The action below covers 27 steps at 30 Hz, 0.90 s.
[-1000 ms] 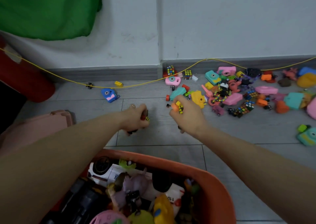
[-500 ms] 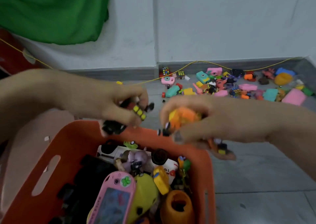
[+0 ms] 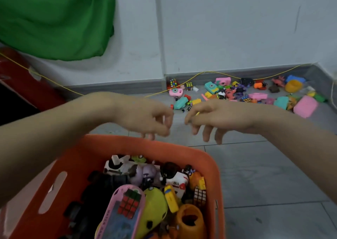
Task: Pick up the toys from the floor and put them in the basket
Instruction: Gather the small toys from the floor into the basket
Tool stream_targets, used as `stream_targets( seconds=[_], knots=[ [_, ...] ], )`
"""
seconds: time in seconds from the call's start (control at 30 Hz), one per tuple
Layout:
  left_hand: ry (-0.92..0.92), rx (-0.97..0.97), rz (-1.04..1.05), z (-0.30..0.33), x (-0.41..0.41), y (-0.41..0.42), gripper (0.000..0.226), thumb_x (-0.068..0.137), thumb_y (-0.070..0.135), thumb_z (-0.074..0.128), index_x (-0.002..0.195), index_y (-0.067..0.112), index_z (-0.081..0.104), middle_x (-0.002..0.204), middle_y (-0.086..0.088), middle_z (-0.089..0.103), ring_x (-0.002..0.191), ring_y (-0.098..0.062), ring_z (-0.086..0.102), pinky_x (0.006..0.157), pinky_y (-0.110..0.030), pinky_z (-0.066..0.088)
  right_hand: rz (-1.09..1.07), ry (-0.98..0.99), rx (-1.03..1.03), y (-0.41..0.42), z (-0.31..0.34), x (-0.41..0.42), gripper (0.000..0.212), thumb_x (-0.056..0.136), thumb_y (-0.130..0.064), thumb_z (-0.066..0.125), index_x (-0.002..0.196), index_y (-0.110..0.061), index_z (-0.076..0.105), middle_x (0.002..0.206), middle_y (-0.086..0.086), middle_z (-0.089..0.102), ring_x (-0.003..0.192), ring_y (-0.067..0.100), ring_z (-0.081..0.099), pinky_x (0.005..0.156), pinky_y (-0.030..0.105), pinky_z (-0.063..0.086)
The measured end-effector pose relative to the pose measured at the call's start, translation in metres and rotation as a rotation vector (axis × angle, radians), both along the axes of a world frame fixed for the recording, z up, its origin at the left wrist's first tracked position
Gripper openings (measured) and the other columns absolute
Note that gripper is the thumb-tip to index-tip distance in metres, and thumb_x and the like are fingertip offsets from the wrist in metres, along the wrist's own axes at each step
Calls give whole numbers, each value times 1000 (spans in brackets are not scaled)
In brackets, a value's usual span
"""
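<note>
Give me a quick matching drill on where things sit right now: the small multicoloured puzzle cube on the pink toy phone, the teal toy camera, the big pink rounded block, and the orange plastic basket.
Things:
1. small multicoloured puzzle cube on the pink toy phone
2. teal toy camera
3. big pink rounded block
4. orange plastic basket

Places:
A. on the floor at the far right of the toy pile
B. nearest the camera, below both hands
C. inside the basket
D. on the floor near the skirting board

Pairs: 1-C, 2-D, 3-A, 4-B
</note>
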State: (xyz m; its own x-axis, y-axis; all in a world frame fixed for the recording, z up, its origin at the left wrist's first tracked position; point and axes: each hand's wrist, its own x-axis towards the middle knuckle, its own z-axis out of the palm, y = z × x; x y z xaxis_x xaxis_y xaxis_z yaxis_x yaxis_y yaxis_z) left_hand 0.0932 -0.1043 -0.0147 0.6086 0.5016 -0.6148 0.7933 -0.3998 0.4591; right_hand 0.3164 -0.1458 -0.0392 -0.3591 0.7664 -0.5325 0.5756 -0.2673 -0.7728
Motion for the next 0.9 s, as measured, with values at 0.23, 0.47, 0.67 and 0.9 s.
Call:
stream_targets(
  seconds=[0.23, 0.47, 0.67, 0.9],
  knots=[
    [58, 235, 56, -88, 84, 49, 65, 94, 41, 59, 148, 23, 29, 144, -8, 47, 119, -25, 52, 96, -29, 38, -330, -317, 133, 27, -95, 57, 53, 90, -26, 66, 138, -18, 45, 112, 12, 60, 94, 27, 61, 80, 38, 55],
    [291, 238, 178, -151, 136, 88, 123, 73, 67, 69, 155, 28, -13, 163, -17, 3, 143, -42, 28, 112, -51, 33, -359, -496, 158, 45, -153, 105, 89, 84, -44, 70, 153, -37, 14, 156, 14, 14, 140, 36, 32, 110, 42, 32],
    [293, 280, 341, -201, 153, 127, 139, 57, 69, 78, 152, 39, -18, 162, -17, -14, 147, -48, -1, 112, -64, 24, -365, -614, 256, 89, -187, 138, 101, 79, -60, 68, 155, -40, 3, 161, 15, -3, 149, 38, 4, 117, 51, 19],
    [302, 370, 193, -234, 165, 148, 118, 57, 69, 76, 144, 58, -3, 161, -7, -22, 147, -46, -7, 103, -76, 24, -304, -744, 371, 126, -235, 144, 101, 72, -78, 59, 152, -49, 5, 163, 9, -6, 148, 41, -8, 114, 62, 18]
  ],
)
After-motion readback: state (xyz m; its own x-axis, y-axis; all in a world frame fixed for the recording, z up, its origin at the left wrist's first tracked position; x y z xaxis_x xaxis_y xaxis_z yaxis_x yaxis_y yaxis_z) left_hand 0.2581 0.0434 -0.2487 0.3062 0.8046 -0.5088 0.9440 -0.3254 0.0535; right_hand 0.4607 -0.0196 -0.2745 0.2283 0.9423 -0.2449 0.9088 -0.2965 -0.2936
